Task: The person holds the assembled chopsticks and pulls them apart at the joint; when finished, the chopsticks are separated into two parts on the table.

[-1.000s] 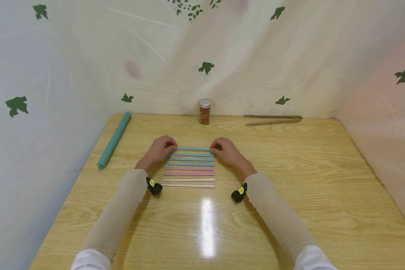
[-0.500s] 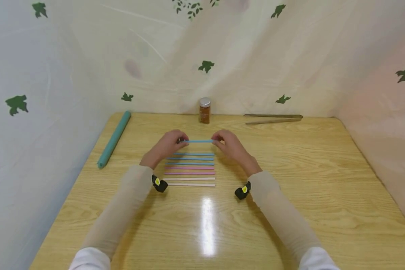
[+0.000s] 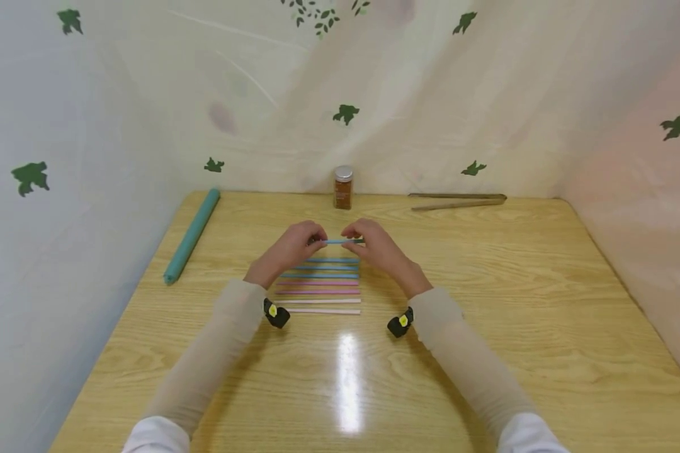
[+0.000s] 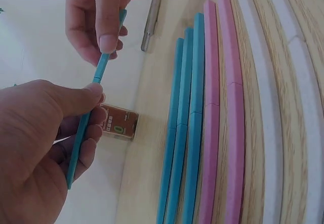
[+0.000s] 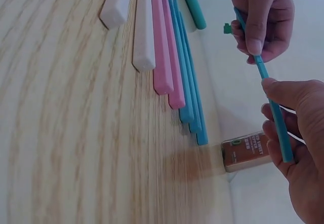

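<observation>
My left hand and right hand both pinch one blue chopstick, raised above the table beyond the row. In the left wrist view, the thumbs press on the chopstick near its middle, either side of a thin seam. Its two ends run back under the palms. Closer to me lie several other chopsticks in parallel: blue ones, two pink ones and two white ones. A mid-length seam shows on these too in the left wrist view.
A spice jar with a silver lid stands at the table's back edge. Tongs lie at the back right. A teal rolled-up item lies at the left edge. Patterned cloth hangs behind the wooden table.
Both hands have lifted the far blue chopstick from the row and moved it slightly away from me. The hands have slid inward along it, toward each other.
</observation>
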`<state>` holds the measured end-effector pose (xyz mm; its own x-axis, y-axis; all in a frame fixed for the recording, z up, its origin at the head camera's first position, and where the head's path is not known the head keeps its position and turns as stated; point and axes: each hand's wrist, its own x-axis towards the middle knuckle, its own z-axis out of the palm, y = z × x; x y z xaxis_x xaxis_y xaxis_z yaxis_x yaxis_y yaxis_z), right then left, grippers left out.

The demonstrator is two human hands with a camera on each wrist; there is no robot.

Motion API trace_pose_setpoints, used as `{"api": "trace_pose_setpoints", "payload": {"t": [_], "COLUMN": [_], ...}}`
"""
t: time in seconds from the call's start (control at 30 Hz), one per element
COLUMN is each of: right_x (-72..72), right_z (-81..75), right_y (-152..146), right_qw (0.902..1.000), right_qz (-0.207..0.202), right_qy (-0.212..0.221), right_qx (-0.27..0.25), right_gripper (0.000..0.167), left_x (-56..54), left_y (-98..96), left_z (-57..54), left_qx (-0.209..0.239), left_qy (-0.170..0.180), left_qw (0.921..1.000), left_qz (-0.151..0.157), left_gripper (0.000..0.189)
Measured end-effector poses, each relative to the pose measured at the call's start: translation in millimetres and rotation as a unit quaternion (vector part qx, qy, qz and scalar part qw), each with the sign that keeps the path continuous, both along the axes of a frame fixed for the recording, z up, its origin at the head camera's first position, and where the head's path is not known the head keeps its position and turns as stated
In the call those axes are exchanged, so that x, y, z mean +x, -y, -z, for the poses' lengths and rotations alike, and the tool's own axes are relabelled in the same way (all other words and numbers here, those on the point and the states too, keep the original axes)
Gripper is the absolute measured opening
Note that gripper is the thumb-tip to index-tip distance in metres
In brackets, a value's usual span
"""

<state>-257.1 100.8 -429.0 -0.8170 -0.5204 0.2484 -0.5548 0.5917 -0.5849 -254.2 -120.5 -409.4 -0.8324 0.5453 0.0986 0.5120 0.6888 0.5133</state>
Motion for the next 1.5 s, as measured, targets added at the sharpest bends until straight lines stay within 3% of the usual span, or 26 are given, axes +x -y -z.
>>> {"api": "trace_pose_setpoints", "payload": {"t": [0.27,0.53,0.9,1.5], "right_x": [2.5,4.0,3.3,2.8], "right_z": [-1.2,-1.5,-2.6,-2.2], "right_y": [4,4,1,-2], "right_qw": [0.9994,0.9992,0.9995,0.9998], "right_qz": [0.012,0.007,-0.003,-0.011], "right_qy": [0.028,0.027,0.028,0.013], "right_qx": [0.019,0.03,0.014,-0.009], "right_gripper": [0.015,0.016,0.014,0.013], "left_x": [0.5,1.0,0.5,-3.3], "left_y": [-3.5,-9.0,-10.2,-5.0], "left_z": [0.1,-1.7,-1.1,6.7], "left_qx": [-0.009,-0.025,0.008,0.063], "left_qy": [-0.001,0.007,-0.005,-0.08], "left_qw": [1.0,0.9997,0.9998,0.9943], "left_qz": [0.001,0.004,0.019,0.032], "left_gripper": [0.016,0.015,0.014,0.007]}}
